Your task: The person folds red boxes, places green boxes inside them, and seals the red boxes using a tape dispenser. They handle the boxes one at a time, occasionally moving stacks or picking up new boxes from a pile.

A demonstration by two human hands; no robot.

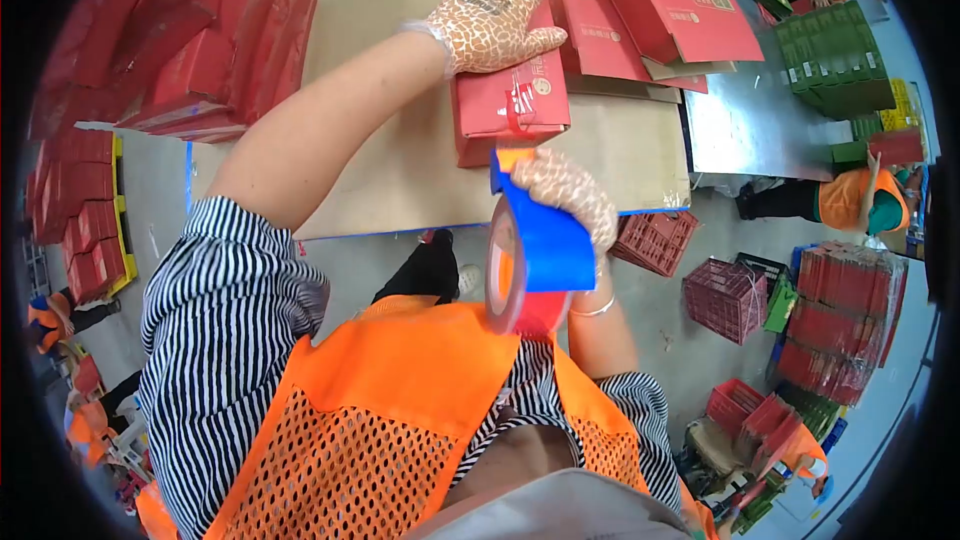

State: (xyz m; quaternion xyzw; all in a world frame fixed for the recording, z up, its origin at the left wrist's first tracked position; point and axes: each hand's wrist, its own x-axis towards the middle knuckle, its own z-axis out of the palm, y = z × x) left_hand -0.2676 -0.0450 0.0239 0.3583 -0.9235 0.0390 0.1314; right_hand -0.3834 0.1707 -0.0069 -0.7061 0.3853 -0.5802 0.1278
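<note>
My left hand (492, 25), in a thin brown-and-white patterned glove, lies flat with spread fingers on top of a long red carton (480, 115). Clear tape with a reddish tint runs over the carton's near end. Just below that end, my right hand (568, 192), gloved alike, is wrapped around a blue tape dispenser (560, 245) loaded with a large roll of tape. The dispenser's orange-tipped head is close to the carton's near lower edge. Folded red cartons with open flaps (660, 0) lie to the right of the taped carton.
Brown cardboard covers the table (620, 150), edged with blue tape. Red cartons (200, 50) are piled at its left. Plastic crates (725, 298) and wrapped carton stacks (840, 315) stand on the floor at right. Several people in orange vests (848, 202) are around, including at far right.
</note>
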